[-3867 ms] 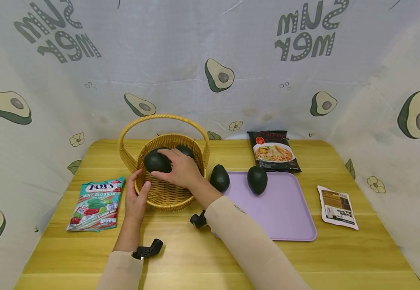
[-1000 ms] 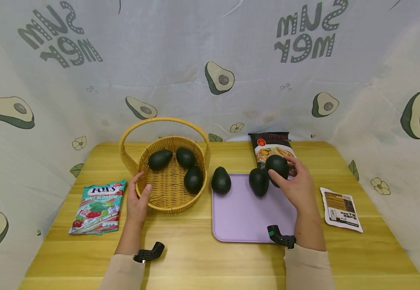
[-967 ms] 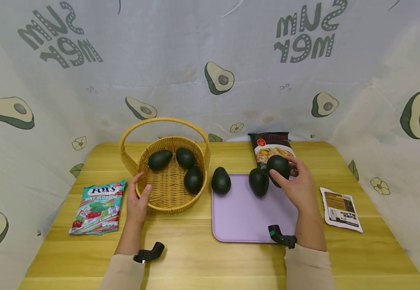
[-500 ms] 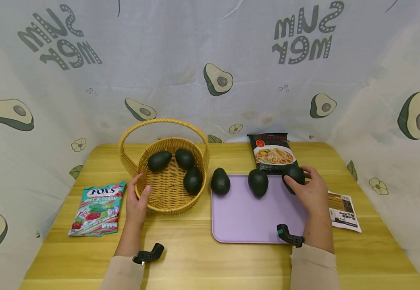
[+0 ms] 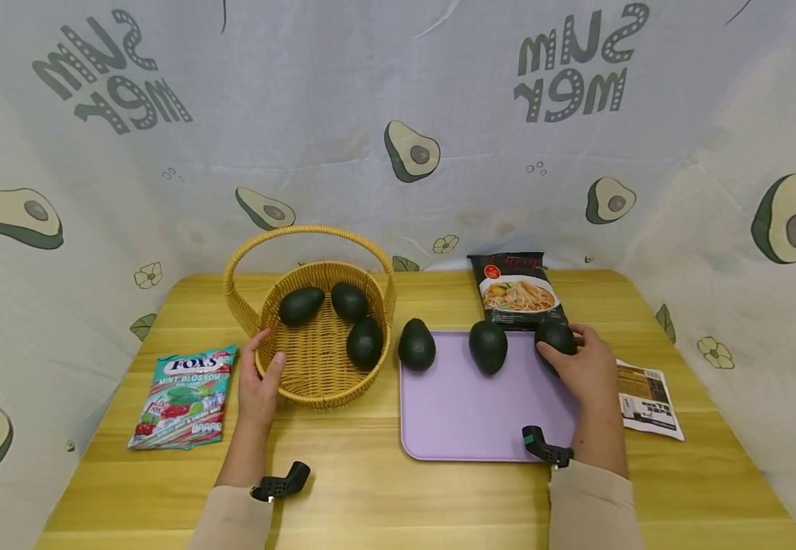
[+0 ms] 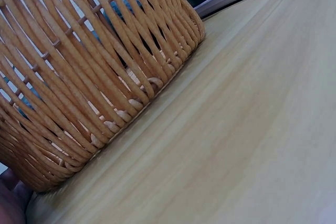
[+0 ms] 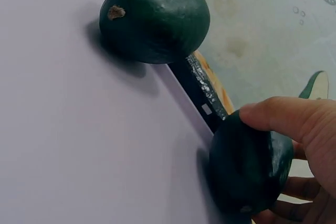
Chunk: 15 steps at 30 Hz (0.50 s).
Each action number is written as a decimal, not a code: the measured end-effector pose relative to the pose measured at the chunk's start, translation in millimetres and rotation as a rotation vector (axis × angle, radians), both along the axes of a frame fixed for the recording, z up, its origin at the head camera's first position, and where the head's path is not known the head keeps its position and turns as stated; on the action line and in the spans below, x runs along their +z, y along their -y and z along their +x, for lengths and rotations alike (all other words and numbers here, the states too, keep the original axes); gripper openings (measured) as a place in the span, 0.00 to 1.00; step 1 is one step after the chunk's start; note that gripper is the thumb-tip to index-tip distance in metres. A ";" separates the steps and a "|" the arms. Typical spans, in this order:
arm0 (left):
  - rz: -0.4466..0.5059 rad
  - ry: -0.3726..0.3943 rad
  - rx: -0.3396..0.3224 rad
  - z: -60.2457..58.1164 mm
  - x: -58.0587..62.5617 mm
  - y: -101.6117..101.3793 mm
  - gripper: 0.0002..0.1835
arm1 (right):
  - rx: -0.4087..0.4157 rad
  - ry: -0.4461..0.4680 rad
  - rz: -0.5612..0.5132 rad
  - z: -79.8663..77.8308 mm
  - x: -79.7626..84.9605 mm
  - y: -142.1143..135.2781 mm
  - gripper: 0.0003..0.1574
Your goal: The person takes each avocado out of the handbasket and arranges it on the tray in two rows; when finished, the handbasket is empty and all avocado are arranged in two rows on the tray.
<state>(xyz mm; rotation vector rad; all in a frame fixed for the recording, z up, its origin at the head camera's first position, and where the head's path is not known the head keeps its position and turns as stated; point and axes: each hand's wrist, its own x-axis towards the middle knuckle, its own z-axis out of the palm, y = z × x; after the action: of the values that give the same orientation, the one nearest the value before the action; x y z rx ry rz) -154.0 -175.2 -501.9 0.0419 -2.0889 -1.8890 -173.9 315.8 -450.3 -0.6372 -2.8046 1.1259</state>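
Observation:
In the head view, my left hand (image 5: 258,386) holds the near left rim of a yellow wicker basket (image 5: 325,393), thumb over the rim. Inside the basket lie 3 dark green avocados (image 5: 364,344). My right hand (image 5: 590,370) grips another avocado (image 5: 554,336) at the far right corner of a lilac tray (image 5: 487,428). A second avocado (image 5: 488,347) sits at the tray's far edge, and a third avocado (image 5: 416,345) at its far left corner. The right wrist view has the gripped avocado (image 7: 249,166) between thumb and fingers, low at the tray edge.
A black noodle packet (image 5: 518,290) lies behind the tray. To the right is a white and brown pouch (image 5: 648,401), partly behind my right hand. Left of the basket lies a FOX'S candy bag (image 5: 183,399). A printed curtain (image 5: 329,137) hangs behind the wooden table (image 5: 357,489).
My right hand went from the basket to the tray with an avocado, then right and down to the tray's far right corner. The left hand stayed at the basket.

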 end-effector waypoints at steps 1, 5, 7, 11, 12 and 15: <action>-0.002 0.002 -0.001 -0.1 -0.3 0.0 0.28 | 0.000 -0.002 0.006 -0.4 -0.6 0.0 0.54; -0.004 0.008 0.001 -0.5 0.0 -0.4 0.28 | 0.004 -0.014 0.021 -1.6 -2.1 -0.8 0.52; -0.006 0.011 0.003 -0.7 0.2 -0.7 0.28 | 0.002 -0.016 0.018 -2.1 -2.6 -0.7 0.53; -0.007 0.017 0.003 -0.6 0.0 -0.6 0.28 | -0.006 -0.015 0.013 -2.5 -3.9 -0.1 0.53; -0.008 0.018 0.003 -0.5 -0.2 -0.4 0.28 | -0.009 -0.016 0.013 -2.6 -4.2 0.3 0.53; -0.011 0.024 -0.002 -0.3 -0.8 0.4 0.28 | -0.020 -0.029 0.015 -3.2 -5.1 2.0 0.52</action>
<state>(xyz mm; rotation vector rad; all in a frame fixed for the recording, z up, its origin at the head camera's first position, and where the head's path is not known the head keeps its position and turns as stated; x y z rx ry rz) -154.3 -175.6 -502.7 0.0600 -2.1154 -1.8870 -177.2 313.8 -455.4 -0.6405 -2.7735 1.1013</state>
